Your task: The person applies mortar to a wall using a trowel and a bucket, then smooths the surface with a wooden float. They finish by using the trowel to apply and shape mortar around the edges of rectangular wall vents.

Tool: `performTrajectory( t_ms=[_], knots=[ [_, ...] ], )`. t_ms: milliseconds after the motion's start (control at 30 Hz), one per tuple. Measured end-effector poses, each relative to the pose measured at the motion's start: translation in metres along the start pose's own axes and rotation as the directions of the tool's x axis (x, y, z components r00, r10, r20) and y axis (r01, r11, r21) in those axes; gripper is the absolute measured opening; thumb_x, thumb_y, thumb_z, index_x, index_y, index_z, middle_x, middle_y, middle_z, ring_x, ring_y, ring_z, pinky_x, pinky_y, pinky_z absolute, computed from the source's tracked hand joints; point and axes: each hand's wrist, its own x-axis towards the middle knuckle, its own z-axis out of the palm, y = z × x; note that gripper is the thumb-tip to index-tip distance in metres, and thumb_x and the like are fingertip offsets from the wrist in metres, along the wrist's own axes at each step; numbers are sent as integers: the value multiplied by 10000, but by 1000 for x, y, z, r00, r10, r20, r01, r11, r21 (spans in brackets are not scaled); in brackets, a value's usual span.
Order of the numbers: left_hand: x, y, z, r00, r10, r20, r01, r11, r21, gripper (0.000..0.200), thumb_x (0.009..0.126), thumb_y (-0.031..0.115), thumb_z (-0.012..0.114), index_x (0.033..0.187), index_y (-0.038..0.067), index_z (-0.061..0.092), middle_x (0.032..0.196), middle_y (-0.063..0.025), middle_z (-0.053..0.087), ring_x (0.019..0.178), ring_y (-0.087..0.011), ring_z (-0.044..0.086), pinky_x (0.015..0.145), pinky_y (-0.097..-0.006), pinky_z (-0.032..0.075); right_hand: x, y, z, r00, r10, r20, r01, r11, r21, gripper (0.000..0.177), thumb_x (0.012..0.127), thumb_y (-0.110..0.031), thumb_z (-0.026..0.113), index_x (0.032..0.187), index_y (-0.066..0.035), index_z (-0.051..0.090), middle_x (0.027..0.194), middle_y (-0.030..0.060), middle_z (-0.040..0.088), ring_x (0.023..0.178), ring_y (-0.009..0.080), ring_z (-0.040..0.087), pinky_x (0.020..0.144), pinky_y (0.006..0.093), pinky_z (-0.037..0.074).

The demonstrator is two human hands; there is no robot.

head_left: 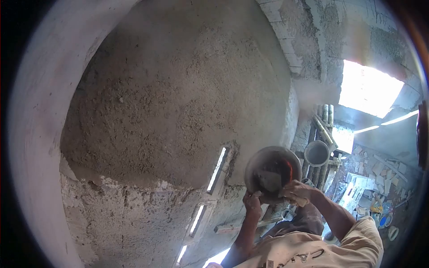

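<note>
A round dark bowl (257, 167) is held up in front of my body, its open side towards me. My left hand (253, 201) grips its lower left rim, thumb over the edge. At the lower right rim my right hand (296, 192) is closed; a flat greyish thing (271, 180) shows inside the bowl beside it, too dark to identify. Whether that hand holds the rim or something else cannot be made out. Left of the bowl rises a wall with rough wet-looking plaster (178, 98).
A second round container (317, 153) rests on a pole platform (322, 172) to the right. Below lie broken pieces (382, 174) on the floor. Narrow bright slots (216, 169) pierce the wall; a large bright opening (370, 88) is at upper right. A wooden piece (246, 225) lies below the bowl.
</note>
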Motion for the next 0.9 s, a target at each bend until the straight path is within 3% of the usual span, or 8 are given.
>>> performTrajectory(
  t_ms=[200,400,467,533,633,733,800,900],
  knots=[
    [28,35,-25,997,72,4,-71,991,-116,380,829,-37,656,1180,109,664,1009,-28,692,807,-179,684,695,-341,611,27,-62,0,999,-5,-47,-2,989,-147,251,929,-105,681,1156,-6,721,1018,82,681,856,204,704,678,298,581],
    [38,52,-25,991,76,-109,-102,961,-257,369,856,2,624,1205,117,653,966,-19,673,808,-177,669,679,-364,562,56,-125,9,976,200,-88,-159,926,344,221,982,-180,676,1109,-5,719,833,65,648,602,175,648,503,307,528],
    [41,53,-31,993,68,-100,-94,955,-282,394,836,-18,637,1202,126,648,981,-22,674,795,-169,667,656,-360,588,80,-112,2,937,-334,-99,341,939,55,285,996,-214,660,1145,28,678,774,69,618,535,140,585,431,267,463],
    [43,47,-43,992,53,-112,-84,953,-290,407,822,-21,651,1198,132,646,985,-24,673,780,-166,662,630,-353,588,82,-188,3,996,-67,-52,84,859,505,319,998,-219,649,1199,29,652,787,70,617,532,136,583,414,259,458],
    [40,39,-68,985,34,-167,-79,960,-268,391,813,18,674,1187,129,646,970,-28,664,754,-164,645,562,-326,515,100,-258,-19,944,-276,-181,329,776,538,379,1026,-301,603,1236,14,620,804,59,619,534,119,581,407,244,450],
    [13,34,-93,979,46,-201,-101,957,-273,402,844,-7,639,1228,112,647,1017,-35,670,751,-173,650,550,-318,519,97,-349,-30,620,-560,-550,669,744,-4,397,1055,-357,553,1215,-7,654,799,42,625,541,117,585,449,285,471],
    [0,20,-127,965,22,-260,-87,966,-242,408,856,-12,624,1248,99,644,1047,-48,678,777,-190,670,589,-324,561,88,-412,-34,303,-680,-668,429,723,-541,385,1067,-375,534,1095,-37,716,763,28,612,567,109,595,505,327,486],
    [-32,11,-150,920,-6,-392,-88,971,-221,441,800,7,649,1228,113,647,1042,-38,674,815,-200,678,607,-338,577,113,-465,-69,-333,-671,-662,413,527,-742,227,954,-221,642,870,-16,692,717,91,656,628,214,647,565,394,528]
  ],
)
